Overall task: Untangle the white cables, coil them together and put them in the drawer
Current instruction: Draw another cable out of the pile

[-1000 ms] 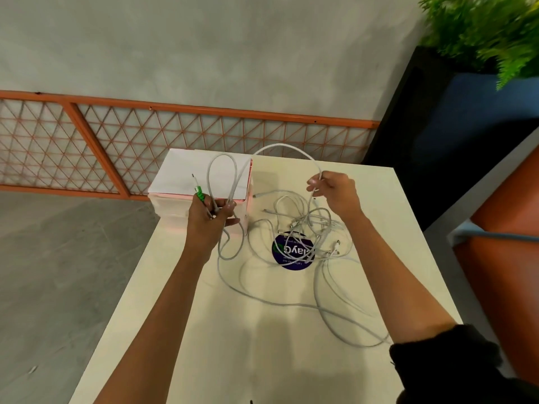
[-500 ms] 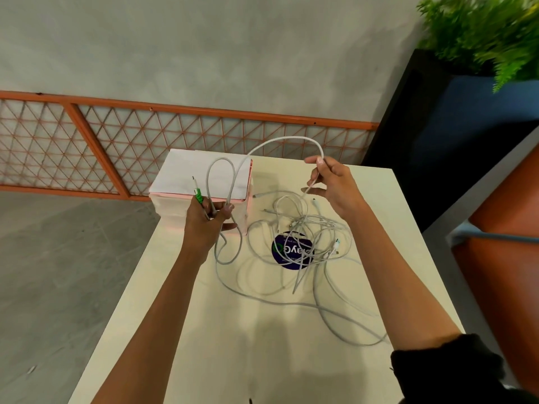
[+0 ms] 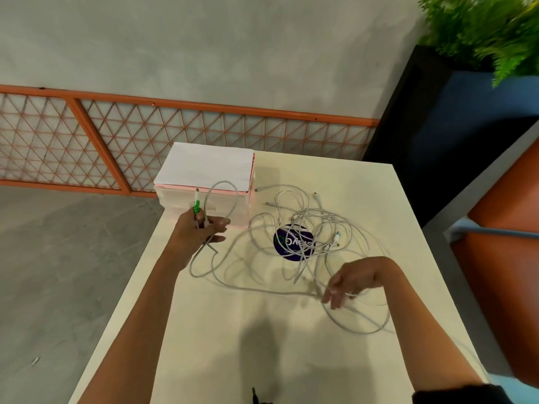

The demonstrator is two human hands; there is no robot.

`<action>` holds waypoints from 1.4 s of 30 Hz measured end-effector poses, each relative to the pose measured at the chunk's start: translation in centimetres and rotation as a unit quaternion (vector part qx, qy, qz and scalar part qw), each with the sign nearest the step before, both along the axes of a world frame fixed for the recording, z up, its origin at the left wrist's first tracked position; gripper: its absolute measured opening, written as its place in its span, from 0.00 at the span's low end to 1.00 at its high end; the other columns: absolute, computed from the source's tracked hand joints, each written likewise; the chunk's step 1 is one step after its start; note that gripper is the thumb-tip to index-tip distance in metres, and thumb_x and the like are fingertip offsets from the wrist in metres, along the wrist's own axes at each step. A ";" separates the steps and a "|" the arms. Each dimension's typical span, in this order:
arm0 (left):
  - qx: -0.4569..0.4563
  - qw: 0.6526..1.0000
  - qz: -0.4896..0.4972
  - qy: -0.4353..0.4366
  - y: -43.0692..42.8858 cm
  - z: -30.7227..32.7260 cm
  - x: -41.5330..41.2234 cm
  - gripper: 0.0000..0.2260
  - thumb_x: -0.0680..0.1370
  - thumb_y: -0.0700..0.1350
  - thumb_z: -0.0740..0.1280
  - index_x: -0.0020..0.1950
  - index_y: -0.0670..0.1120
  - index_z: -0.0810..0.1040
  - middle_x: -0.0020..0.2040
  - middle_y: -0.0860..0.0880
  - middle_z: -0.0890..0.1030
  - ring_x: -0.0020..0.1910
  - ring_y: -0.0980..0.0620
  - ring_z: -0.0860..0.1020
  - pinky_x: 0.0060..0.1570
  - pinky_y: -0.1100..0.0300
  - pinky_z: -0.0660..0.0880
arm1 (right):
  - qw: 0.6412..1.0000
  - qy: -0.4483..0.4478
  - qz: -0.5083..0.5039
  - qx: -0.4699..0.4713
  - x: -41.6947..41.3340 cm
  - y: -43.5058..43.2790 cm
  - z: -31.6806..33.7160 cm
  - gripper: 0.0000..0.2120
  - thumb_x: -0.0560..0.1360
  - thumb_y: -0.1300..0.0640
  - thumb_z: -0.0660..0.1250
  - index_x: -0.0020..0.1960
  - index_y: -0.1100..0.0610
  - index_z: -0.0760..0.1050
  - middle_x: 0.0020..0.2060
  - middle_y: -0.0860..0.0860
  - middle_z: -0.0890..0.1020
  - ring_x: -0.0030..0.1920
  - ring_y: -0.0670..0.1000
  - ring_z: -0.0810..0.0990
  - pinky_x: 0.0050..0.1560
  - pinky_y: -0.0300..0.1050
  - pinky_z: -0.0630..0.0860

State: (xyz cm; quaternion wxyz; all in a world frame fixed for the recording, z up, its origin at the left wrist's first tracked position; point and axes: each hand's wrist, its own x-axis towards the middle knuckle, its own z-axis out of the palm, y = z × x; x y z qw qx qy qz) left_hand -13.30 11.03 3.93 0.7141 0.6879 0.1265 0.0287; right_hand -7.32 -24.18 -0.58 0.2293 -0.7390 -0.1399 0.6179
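Note:
A tangle of white cables (image 3: 309, 228) lies on the cream table (image 3: 262, 345), spread from the middle toward the right edge. My left hand (image 3: 201, 231) grips a coiled loop of cable with a green-tipped plug (image 3: 196, 206) sticking up, just in front of the drawer box. My right hand (image 3: 354, 279) is low over the table near the right side, its fingers down on a cable strand (image 3: 280, 291); motion blur hides whether they pinch it. The small white and pink drawer unit (image 3: 210, 182) stands at the table's far left corner, its drawers shut.
A round dark blue sticker (image 3: 294, 243) lies under the tangle. An orange lattice fence (image 3: 145, 135) runs behind the table. A dark planter with a green plant (image 3: 481, 39) stands at the right, beside an orange seat (image 3: 507, 243).
My right hand has dropped from high above the tangle to the table's near right side. The tall arch of cable between the hands has fallen. The left hand stays put.

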 end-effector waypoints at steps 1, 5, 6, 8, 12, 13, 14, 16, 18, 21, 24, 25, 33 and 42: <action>0.002 1.000 0.000 -0.001 0.0 -0.1 -0.1 0.10 0.75 0.33 0.69 0.40 0.41 0.69 0.42 0.46 0.84 0.38 0.52 0.83 0.34 0.62 0.80 | 0.999 0.023 0.011 -0.037 -0.3 -0.4 -0.3 0.10 0.81 0.57 0.59 0.52 0.48 0.79 0.44 0.41 0.84 0.48 0.41 0.81 0.40 0.38 0.66; 0.009 1.000 0.004 -0.011 -0.1 -0.2 -0.7 0.11 0.80 0.38 0.62 0.39 0.45 0.66 0.42 0.48 0.84 0.37 0.53 0.83 0.31 0.63 0.78 | 0.979 0.038 0.061 -0.189 -1.4 -1.7 -1.0 0.15 0.80 0.61 0.58 0.65 0.55 0.74 0.41 0.36 0.83 0.50 0.39 0.79 0.49 0.37 0.68; 0.009 1.000 -0.001 -0.012 -0.2 -0.2 -0.8 0.12 0.81 0.38 0.61 0.39 0.45 0.64 0.42 0.49 0.84 0.36 0.53 0.83 0.31 0.63 0.77 | 0.974 0.028 0.062 -0.217 -1.6 -1.8 -1.2 0.17 0.80 0.63 0.57 0.67 0.58 0.72 0.43 0.38 0.84 0.51 0.41 0.79 0.47 0.34 0.70; 0.015 1.000 -0.014 -0.014 -0.5 0.0 -1.1 0.12 0.82 0.39 0.59 0.39 0.46 0.64 0.41 0.50 0.84 0.35 0.54 0.82 0.29 0.63 0.76 | 0.968 -0.019 0.026 -0.247 -1.9 -1.5 -1.1 0.15 0.80 0.66 0.57 0.64 0.61 0.74 0.56 0.49 0.82 0.50 0.45 0.81 0.36 0.31 0.72; 0.024 0.999 -0.033 -0.019 -1.0 0.2 -1.0 0.09 0.82 0.39 0.58 0.42 0.44 0.65 0.45 0.45 0.82 0.36 0.53 0.82 0.30 0.63 0.76 | 0.951 -0.194 -0.006 -0.239 -0.1 0.3 0.8 0.17 0.77 0.67 0.62 0.66 0.62 0.73 0.62 0.56 0.78 0.46 0.47 0.76 0.33 0.31 0.71; 0.023 0.999 -0.040 -0.020 -1.2 0.2 -1.0 0.08 0.82 0.39 0.58 0.43 0.42 0.65 0.45 0.44 0.82 0.37 0.53 0.82 0.31 0.63 0.76 | 0.947 -0.242 -0.033 -0.208 0.6 1.1 1.3 0.15 0.76 0.67 0.63 0.63 0.64 0.75 0.59 0.58 0.80 0.45 0.49 0.76 0.32 0.32 0.71; 0.022 0.998 -0.051 -0.020 -1.3 0.2 -0.9 0.06 0.82 0.38 0.58 0.45 0.42 0.65 0.45 0.44 0.82 0.37 0.53 0.83 0.31 0.63 0.77 | 0.938 -0.292 -0.084 -0.165 1.1 2.2 2.1 0.12 0.76 0.65 0.63 0.57 0.67 0.78 0.53 0.61 0.82 0.43 0.51 0.76 0.32 0.36 0.73; 0.016 0.997 -0.080 -0.015 -1.8 0.3 -0.8 0.03 0.82 0.38 0.57 0.50 0.41 0.65 0.43 0.46 0.83 0.37 0.52 0.83 0.33 0.62 0.78 | 0.902 -0.360 -0.240 -0.010 1.1 5.3 3.8 0.12 0.78 0.57 0.63 0.49 0.66 0.78 0.44 0.61 0.82 0.42 0.54 0.77 0.41 0.45 0.75; 0.018 0.993 -0.115 -0.009 -2.4 0.5 -0.9 0.02 0.82 0.38 0.58 0.50 0.41 0.65 0.41 0.47 0.84 0.38 0.50 0.83 0.35 0.60 0.79 | 0.877 -0.324 -0.324 0.146 0.3 9.1 6.1 0.18 0.80 0.47 0.59 0.56 0.62 0.75 0.48 0.55 0.81 0.47 0.51 0.79 0.50 0.45 0.73; 0.030 0.987 -0.155 -0.002 -3.1 1.0 -1.1 0.06 0.82 0.38 0.58 0.45 0.40 0.66 0.40 0.48 0.85 0.40 0.50 0.83 0.40 0.57 0.80 | 0.854 -0.290 -0.341 0.264 -0.8 13.9 7.6 0.16 0.81 0.49 0.58 0.62 0.59 0.71 0.48 0.52 0.79 0.48 0.49 0.80 0.46 0.36 0.75; 0.010 0.988 -0.156 -0.007 -3.0 1.2 -1.3 0.05 0.82 0.38 0.58 0.46 0.40 0.66 0.43 0.48 0.85 0.43 0.50 0.84 0.42 0.56 0.81 | 0.821 -0.294 -0.383 0.304 -0.6 15.3 7.6 0.12 0.81 0.57 0.60 0.55 0.64 0.77 0.35 0.53 0.79 0.32 0.47 0.79 0.37 0.40 0.75; -0.010 0.989 -0.149 -0.008 -2.8 1.2 -1.4 0.04 0.82 0.39 0.58 0.49 0.40 0.67 0.44 0.47 0.85 0.44 0.50 0.83 0.41 0.57 0.80 | 0.820 -0.287 -0.385 0.313 -0.5 15.2 7.6 0.12 0.81 0.58 0.59 0.53 0.65 0.78 0.33 0.53 0.77 0.29 0.46 0.77 0.35 0.39 0.75; -0.155 0.987 -0.025 0.032 -2.2 1.2 -1.1 0.18 0.83 0.53 0.49 0.46 0.43 0.69 0.50 0.38 0.81 0.47 0.43 0.82 0.39 0.57 0.80 | 0.758 -0.264 -0.441 0.401 -0.3 16.0 8.8 0.19 0.83 0.53 0.51 0.48 0.57 0.79 0.27 0.50 0.67 0.25 0.44 0.61 0.28 0.38 0.58; -0.261 0.965 -0.013 -0.009 -2.9 1.6 0.0 0.20 0.84 0.51 0.50 0.54 0.39 0.76 0.49 0.44 0.84 0.50 0.48 0.82 0.49 0.55 0.81 | 0.865 -0.326 -0.146 0.352 -2.4 16.9 7.1 0.16 0.83 0.55 0.54 0.46 0.47 0.78 0.27 0.44 0.67 0.28 0.41 0.65 0.35 0.37 0.63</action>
